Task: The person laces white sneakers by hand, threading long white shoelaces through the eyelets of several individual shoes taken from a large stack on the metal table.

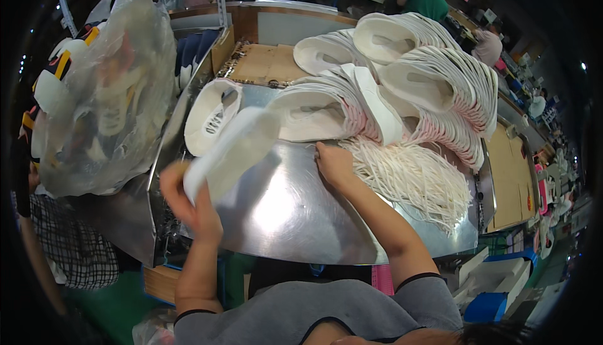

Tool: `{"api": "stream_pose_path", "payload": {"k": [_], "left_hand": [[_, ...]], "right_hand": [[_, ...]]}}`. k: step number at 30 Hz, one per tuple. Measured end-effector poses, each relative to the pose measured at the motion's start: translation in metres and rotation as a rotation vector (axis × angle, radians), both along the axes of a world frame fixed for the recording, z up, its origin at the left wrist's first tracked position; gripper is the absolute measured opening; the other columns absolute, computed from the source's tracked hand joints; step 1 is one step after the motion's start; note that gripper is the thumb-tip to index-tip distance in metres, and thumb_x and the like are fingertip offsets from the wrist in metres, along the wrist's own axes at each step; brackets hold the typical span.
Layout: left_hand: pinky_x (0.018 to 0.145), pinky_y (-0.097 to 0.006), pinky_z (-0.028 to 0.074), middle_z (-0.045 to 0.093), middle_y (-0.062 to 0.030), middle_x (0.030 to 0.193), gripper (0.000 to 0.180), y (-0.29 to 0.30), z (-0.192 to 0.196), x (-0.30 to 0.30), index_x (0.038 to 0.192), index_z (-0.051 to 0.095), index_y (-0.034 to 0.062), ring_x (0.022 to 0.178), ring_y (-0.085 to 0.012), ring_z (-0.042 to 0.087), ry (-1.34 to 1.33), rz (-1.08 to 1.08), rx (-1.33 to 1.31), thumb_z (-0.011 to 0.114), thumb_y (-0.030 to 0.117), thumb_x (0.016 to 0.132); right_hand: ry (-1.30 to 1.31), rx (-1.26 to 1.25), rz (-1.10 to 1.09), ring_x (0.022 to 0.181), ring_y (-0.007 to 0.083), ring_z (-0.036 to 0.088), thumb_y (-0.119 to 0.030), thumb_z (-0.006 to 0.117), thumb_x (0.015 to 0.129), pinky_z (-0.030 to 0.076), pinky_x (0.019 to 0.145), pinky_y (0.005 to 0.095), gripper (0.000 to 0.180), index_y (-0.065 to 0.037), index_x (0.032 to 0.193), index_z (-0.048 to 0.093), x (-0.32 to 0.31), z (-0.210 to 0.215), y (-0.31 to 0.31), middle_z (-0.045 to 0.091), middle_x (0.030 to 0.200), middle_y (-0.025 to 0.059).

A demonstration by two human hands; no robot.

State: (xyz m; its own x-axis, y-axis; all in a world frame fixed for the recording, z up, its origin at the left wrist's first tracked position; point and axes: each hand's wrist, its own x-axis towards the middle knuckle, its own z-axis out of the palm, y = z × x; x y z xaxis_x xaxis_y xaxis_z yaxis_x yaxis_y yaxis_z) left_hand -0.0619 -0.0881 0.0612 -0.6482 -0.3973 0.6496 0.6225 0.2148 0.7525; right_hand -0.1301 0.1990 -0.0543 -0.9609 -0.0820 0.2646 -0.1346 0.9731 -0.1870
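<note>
Grey shirt [314, 310] closest, I pinch a blurred white shoe piece [242, 150] above the bench [326, 235] with my left hand [200, 216]; my right hand [335, 166] curls beside white laces [418, 185], whether gripping any I can't tell.

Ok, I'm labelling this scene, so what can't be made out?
Head view:
White piece in the left hand: blurred, fine detail lost.
Right hand: its back hides the palm, grip unclear.
Plastic bag: cloudy folds veil its contents.
Stacked white uppers: front ones hide those behind.
</note>
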Motion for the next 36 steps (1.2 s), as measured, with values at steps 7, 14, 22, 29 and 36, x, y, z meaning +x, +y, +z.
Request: {"api": "stream_pose_path", "payload": {"k": [7,14,22,29,36], "left_hand": [[0.09,-0.038,0.035,0.059,-0.0035,0.119,0.052,0.069,-0.07,0.101,0.118,0.061,0.0126,0.111,-0.0207,0.053,-0.088,-0.499,-1.072,0.073,0.013,0.068],[0.096,-0.045,0.039,0.054,-0.0147,0.126,0.052,0.083,-0.064,0.099,0.125,0.056,0.0082,0.119,-0.0342,0.049,-0.216,-0.737,-0.994,0.075,0.018,0.077],[0.084,-0.044,0.046,0.059,-0.0175,0.106,0.029,0.033,-0.034,0.031,0.107,0.061,-0.0005,0.099,-0.0369,0.058,-0.034,-0.255,-1.05,0.07,0.013,0.082],[0.069,-0.043,0.049,0.067,-0.0178,0.085,0.034,0.028,-0.037,0.006,0.105,0.063,-0.0017,0.077,-0.0369,0.064,-0.685,-0.689,-1.27,0.065,0.03,0.092],[0.075,-0.031,0.052,0.068,-0.0087,0.093,0.059,0.047,-0.061,0.001,0.117,0.063,0.0016,0.083,-0.0164,0.063,-1.606,-1.055,-0.61,0.051,0.056,0.097]], "right_hand": [[-0.016,-0.346,0.142,0.073,0.0307,0.062,-0.02,0.068,0.083,0.048,0.066,0.041,0.016,-0.005,0.086,0.064,-0.001,0.042,-0.005,0.065,0.081,0.0131],[0.075,-1.374,0.56,0.058,0.0006,0.041,-0.013,0.061,0.096,0.03,0.05,0.0162,0.006,-0.008,0.099,0.059,0.111,0.249,0.006,0.062,0.081,-0.0002],[0.464,-1.656,0.895,0.047,0.0038,0.046,-0.008,0.059,0.096,0.037,0.034,0.0189,0.007,-0.008,0.097,0.052,0.248,0.24,0.107,0.054,0.084,0.0043],[-0.423,-1.979,0.03,0.052,0.0001,0.036,-0.015,0.061,0.095,0.026,0.045,0.0173,0.013,-0.005,0.102,0.058,0.205,0.062,0.007,0.062,0.085,0.0011],[-0.366,-1.704,-0.117,0.053,0.0008,0.039,-0.02,0.061,0.095,0.027,0.047,0.0189,0.015,-0.005,0.095,0.062,0.182,0.023,-0.036,0.063,0.077,-0.0027]]}}
